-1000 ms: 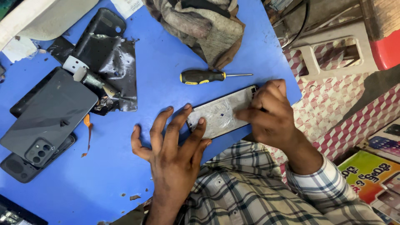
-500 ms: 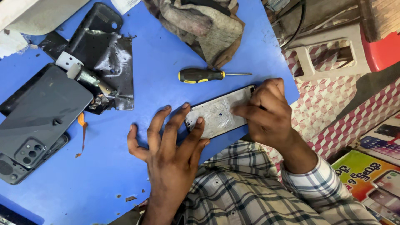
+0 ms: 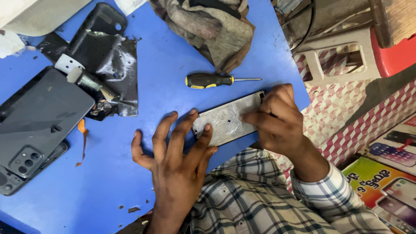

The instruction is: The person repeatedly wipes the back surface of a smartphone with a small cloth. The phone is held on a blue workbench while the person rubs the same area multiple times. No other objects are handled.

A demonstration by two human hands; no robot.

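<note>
Blue table [image 3: 182,56] fills most of the view, its right edge running diagonally past a white plastic stool [image 3: 342,56] with a red seat edge and a checkered floor mat. Crumpled cloth rag [image 3: 208,26] lies at the top centre of the table. Grey phone back cover [image 3: 39,117] with a camera cutout sits at the left, overlapping a darker phone part under it. Above that is a black phone case [image 3: 97,24] and a torn sheet of black foil [image 3: 112,69], with a small tube-like tool lying across it. Left hand [image 3: 177,160] is flat on the table, fingers spread, index and middle fingertips pressing the near end of the phone panel [image 3: 225,119]. Panel is a silver-grey phone-sized slab lying flat near the table's near right edge, angled up toward the right, surface scuffed with glue residue. Right hand [image 3: 277,121] covers the panel's far end, fingers curled down onto it, thumb side toward the middle; looks like it pinches or presses something at the edge, can't tell what is under the fingertips. Hands are apart, one on each end of the panel, neither closed around it. Screwdriver [image 3: 216,80], black and yellow handle, thin shaft pointing right, lies just above the panel, not touched. Small orange strip [image 3: 82,130] lies beside the back cover. Plaid shirt sleeve on the right arm.
</note>
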